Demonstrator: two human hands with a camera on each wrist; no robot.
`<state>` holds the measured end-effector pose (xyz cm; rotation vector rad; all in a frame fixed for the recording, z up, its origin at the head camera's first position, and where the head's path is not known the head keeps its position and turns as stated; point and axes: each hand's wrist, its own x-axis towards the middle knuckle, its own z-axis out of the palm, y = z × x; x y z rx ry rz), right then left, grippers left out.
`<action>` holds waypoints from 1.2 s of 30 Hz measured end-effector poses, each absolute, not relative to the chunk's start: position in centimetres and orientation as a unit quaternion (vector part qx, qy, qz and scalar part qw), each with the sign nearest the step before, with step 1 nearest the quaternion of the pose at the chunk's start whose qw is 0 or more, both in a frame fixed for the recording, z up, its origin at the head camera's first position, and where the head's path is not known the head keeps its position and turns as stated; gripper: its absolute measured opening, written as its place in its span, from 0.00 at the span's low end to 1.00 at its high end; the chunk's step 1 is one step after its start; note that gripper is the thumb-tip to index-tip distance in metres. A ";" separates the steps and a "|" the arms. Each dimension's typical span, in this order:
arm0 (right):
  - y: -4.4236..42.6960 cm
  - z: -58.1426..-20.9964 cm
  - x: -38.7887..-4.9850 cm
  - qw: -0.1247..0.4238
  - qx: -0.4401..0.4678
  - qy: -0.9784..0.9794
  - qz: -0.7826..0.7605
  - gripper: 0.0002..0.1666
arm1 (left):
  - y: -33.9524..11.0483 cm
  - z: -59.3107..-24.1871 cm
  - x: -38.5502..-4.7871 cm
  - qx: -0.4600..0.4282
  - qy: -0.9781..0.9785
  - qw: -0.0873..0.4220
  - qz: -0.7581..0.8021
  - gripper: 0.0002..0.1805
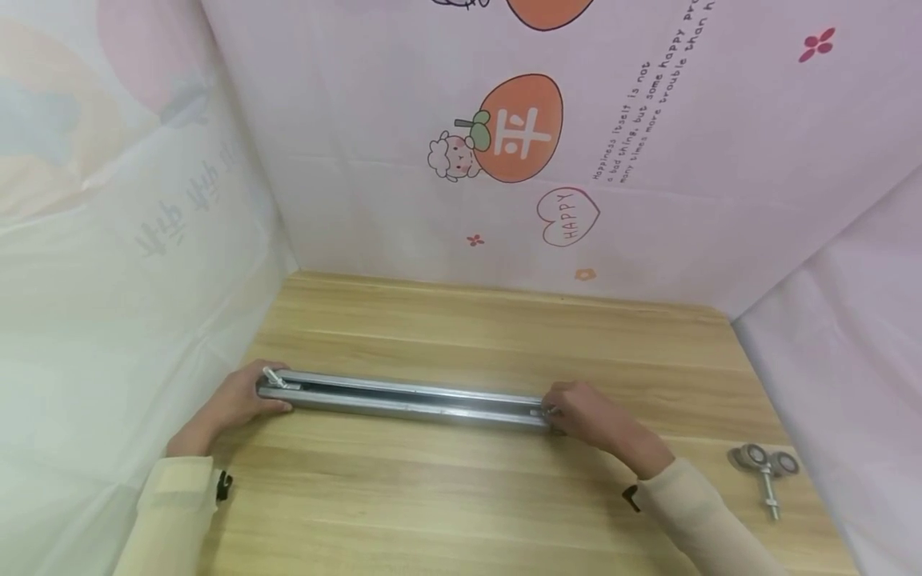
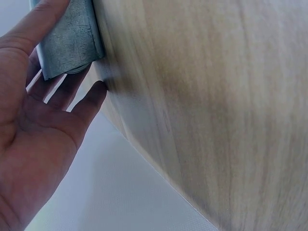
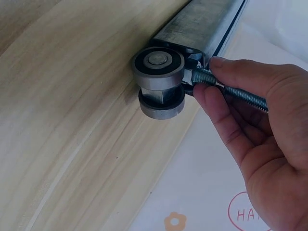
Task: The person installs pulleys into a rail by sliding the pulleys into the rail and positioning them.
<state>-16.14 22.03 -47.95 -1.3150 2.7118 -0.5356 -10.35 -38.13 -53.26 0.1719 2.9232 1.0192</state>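
A slotted metal track rail (image 1: 418, 398) lies across the wooden table, its slot facing up. My left hand (image 1: 241, 396) holds its left end, thumb on the near side and fingers on the far side. A threaded bolt (image 1: 272, 376) sticks up out of the slot there. At the right end, my right hand (image 1: 587, 412) pinches the threaded stem (image 3: 204, 77) of a roller trolley between thumb and fingers. In the right wrist view, wheels of this roller trolley (image 3: 159, 67) stand outside the rail's end, while its other part is partly hidden at the opening.
A second roller trolley (image 1: 765, 472) with its bolt lies at the right side of the wooden table (image 1: 432, 504). Printed white sheets (image 1: 374, 200) enclose the table at the back and both sides.
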 end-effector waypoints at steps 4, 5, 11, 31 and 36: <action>21.8 -47.9 -16.1 0.036 -0.422 0.890 -0.171 0.08 | -38.1 -53.2 -10.4 0.055 0.942 0.019 0.330 0.41; 21.8 -47.9 -16.1 0.034 -0.422 0.890 -0.170 0.07 | -38.1 -53.1 -10.5 0.055 0.942 0.018 0.330 0.41; 21.4 -47.8 -16.1 0.028 -0.431 0.885 -0.172 0.08 | -38.1 -53.1 -10.4 0.057 0.944 0.015 0.325 0.42; 19.9 -47.6 -16.3 0.024 -0.458 0.874 -0.160 0.10 | -38.2 -53.3 -10.6 0.056 0.943 0.014 0.327 0.41; 19.1 -48.0 -16.4 0.009 -0.469 0.871 -0.150 0.09 | -38.3 -53.4 -10.5 0.058 0.943 0.014 0.329 0.41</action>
